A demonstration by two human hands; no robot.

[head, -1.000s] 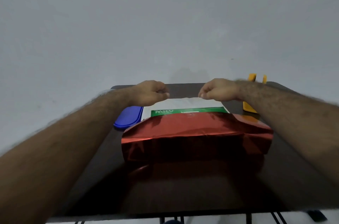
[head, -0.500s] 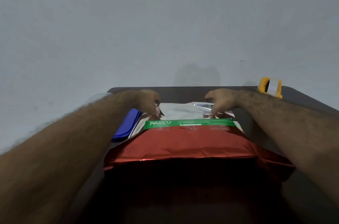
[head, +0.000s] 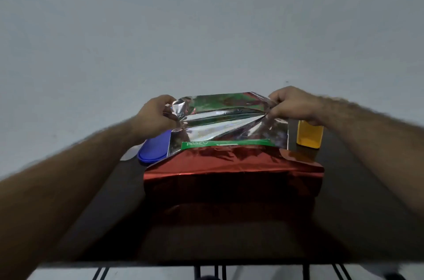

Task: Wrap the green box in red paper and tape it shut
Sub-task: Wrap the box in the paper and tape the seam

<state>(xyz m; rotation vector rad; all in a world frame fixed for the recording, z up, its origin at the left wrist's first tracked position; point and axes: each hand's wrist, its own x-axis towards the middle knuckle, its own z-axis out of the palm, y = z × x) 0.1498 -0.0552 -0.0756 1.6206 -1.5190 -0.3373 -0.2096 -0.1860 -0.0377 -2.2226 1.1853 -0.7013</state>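
Since a second ago we have lifted the far flap of the paper (head: 229,160) up off the tabletop (head: 358,188); earlier our hands sat low behind the box (head: 226,143), and now they are raised with the silver underside stretched between them, facing us.

Our left hand (head: 154,116) reaches forward with the arm extended, fingers curled, pinching the flap's left corner, which crumples at the thumb. Our right hand (head: 292,105) is likewise extended, knuckles up, fingers and thumb pinching the flap's right corner; creases run from that grip toward the left hand. Both hands are at about the same height, well apart, with the flap taut between them.

Below and between the hands, nearer us, sits the box: only a green strip of its top with white lettering shows. The red side of the paper covers the rest of its top and its near face.

Just below the left hand a blue lid (head: 154,150) lies on the tabletop, partly hidden by the flap's edge. Just below the right hand stands a yellow dispenser (head: 309,135), touching or nearly touching the hand; we cannot tell which.
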